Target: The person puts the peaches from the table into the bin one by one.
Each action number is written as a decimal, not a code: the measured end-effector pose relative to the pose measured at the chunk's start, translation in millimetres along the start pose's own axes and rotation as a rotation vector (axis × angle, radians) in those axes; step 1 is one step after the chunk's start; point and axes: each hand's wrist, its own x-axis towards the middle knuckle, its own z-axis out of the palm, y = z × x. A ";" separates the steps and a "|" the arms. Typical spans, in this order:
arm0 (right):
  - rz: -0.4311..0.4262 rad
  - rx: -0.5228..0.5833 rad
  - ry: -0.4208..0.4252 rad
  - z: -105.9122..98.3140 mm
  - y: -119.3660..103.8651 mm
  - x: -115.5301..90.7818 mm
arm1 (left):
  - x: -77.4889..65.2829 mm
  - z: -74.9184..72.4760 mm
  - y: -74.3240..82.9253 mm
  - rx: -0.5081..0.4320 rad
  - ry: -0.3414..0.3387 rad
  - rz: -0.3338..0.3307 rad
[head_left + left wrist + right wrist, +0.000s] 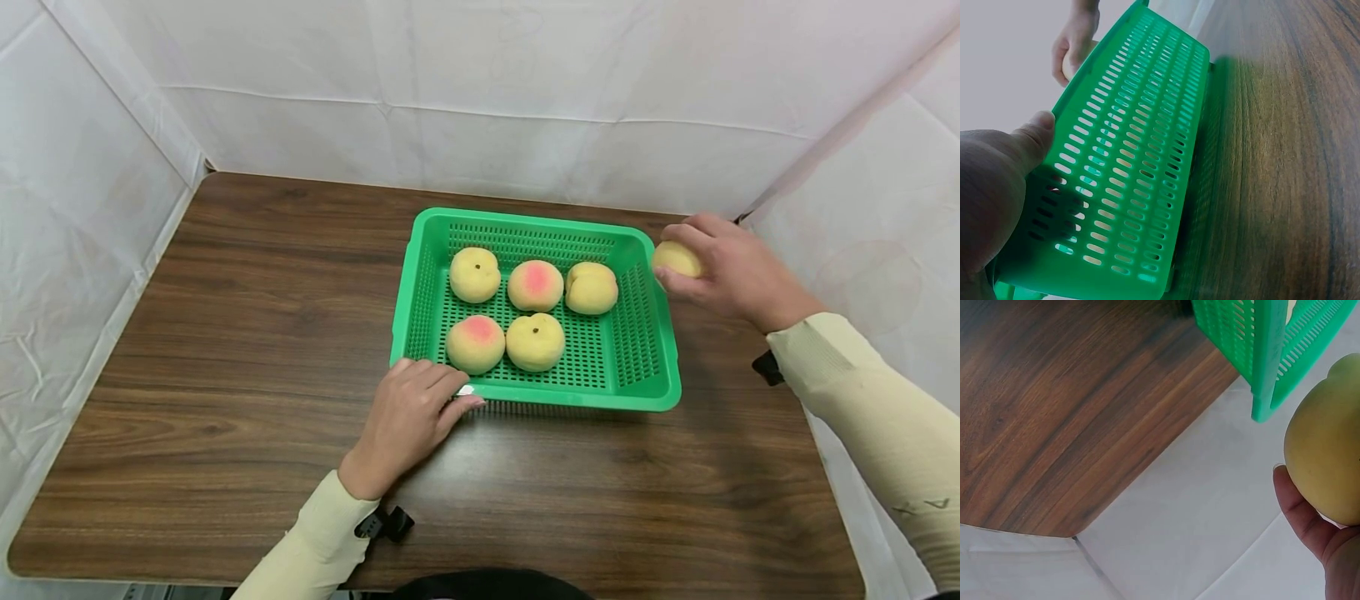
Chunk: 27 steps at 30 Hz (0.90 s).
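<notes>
A green plastic basket (577,398) with slotted walls stands on the table, holding several yellow peaches, some with a pink blush, such as the front-left peach (476,344). My left hand (408,412) grips the rim at its near left corner; in the left wrist view the thumb (1036,134) lies against the outer wall and the fingers are mostly hidden. Just beyond the basket's right rim, my right hand (731,265) holds another yellow peach (678,260) between thumb and fingers. The right wrist view shows this peach (1325,450) raised beside the basket, cut off by the frame edge.
The dark wooden table (225,375) extends left and in front of the basket. White sheeting (480,100) hangs behind and at both sides, close to the table's back edge. Inside the basket, the peaches sit mostly left and centre, with bare floor at the right end.
</notes>
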 end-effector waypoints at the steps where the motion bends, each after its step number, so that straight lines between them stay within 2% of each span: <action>1: 0.002 0.004 -0.004 -0.2 -1.0 0.3 | 0.0 0.3 -0.2 0.000 0.005 0.004; 11: -0.035 -0.003 0.014 2.1 -8.7 3.4 | -0.3 -1.1 0.0 0.000 -0.020 -0.011; 18: -0.094 0.005 0.032 3.6 -14.5 5.8 | -0.6 -0.8 -0.3 -0.002 0.001 0.000; 27: -0.135 0.004 0.028 4.8 -22.8 9.1 | -0.5 -0.8 0.1 -0.004 -0.006 -0.004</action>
